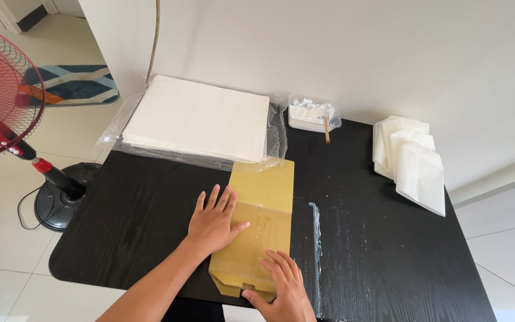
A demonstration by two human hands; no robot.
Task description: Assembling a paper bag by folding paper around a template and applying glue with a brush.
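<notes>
A flat tan paper envelope (pixel 261 223) lies at the near middle of the black wooden table (pixel 150 209), pressed under the left hand (pixel 213 223) and right hand (pixel 281 286) — both spread flat, nothing pinched. It is judged light, thin and easily creased — best held flat-palmed or taken by its edges.

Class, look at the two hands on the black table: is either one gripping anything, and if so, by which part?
Nothing is gripped. The left hand lies flat on the yellow-brown paper envelope's left side; the right hand presses flat on its near end.
</notes>
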